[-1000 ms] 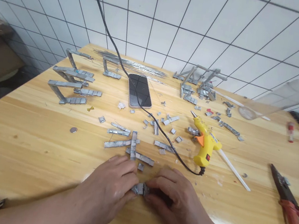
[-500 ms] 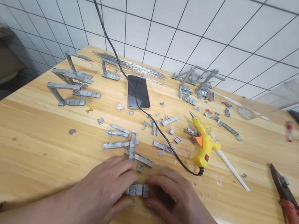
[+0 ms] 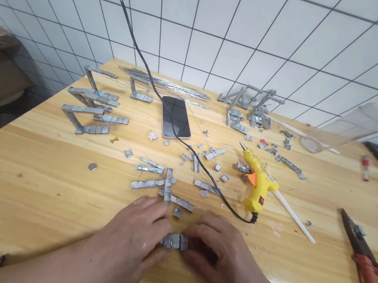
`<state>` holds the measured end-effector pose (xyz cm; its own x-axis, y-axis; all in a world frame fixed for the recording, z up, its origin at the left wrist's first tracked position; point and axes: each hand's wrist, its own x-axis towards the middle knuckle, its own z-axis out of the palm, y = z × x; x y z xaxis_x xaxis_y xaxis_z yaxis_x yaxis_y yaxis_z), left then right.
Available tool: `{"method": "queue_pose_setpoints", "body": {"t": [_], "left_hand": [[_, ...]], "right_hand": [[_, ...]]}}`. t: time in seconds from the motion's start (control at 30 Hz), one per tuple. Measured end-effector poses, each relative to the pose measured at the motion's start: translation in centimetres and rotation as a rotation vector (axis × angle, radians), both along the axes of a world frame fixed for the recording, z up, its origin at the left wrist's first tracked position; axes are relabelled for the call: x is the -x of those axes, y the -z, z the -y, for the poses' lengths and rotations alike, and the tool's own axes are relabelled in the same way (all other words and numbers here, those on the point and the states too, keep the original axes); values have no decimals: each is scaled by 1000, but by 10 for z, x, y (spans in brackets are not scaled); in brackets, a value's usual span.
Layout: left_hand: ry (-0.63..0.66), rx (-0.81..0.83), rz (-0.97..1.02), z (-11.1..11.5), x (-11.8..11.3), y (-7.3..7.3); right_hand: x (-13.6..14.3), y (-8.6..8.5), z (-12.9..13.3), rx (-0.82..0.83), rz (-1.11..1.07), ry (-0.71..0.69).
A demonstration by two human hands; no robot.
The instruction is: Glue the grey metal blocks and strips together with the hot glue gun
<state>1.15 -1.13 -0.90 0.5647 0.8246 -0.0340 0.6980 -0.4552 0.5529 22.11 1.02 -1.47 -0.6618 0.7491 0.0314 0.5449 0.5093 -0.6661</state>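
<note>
Head view: down at the near side of the wooden table (image 3: 65, 217), here's a segmented grey metal-looking strip (image 3: 175, 241), low between two bare hands. The left hand (image 3: 136, 233) grips its left end between thumb and fingers, hiding part of it; the right hand (image 3: 222, 249) has fingers and thumb closed on the right end. It looks light, fairly stiff along each block but likely to flex or crack at the dark seams, so the ends are the sensible hold, squeezed gently, thumbs low and fingertips above. The faces look smooth, perhaps a little slippery. Just beyond the fingers sits a small grey square (image 3: 176, 213), then crossed grey strips (image 3: 168, 183), crowding the far side. A black cord (image 3: 131, 31) sweeps down over the smartphone (image 3: 176, 119) to the yellow glue gun (image 3: 259, 186), lying on its side, its nozzle pointing away; treat that tip as possibly hot. Red-handled pliers (image 3: 361, 243) lie well off to the right, bracket-shaped frames (image 3: 93, 130) far left. The near side looks the easier way in.
</note>
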Motion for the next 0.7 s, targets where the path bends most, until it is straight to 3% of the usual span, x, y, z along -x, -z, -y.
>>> {"method": "queue_pose_setpoints", "body": {"t": [0.7], "left_hand": [[9,-27,17,1,-3,1]], "right_hand": [[4,4,1,-76,-41,10]]}}
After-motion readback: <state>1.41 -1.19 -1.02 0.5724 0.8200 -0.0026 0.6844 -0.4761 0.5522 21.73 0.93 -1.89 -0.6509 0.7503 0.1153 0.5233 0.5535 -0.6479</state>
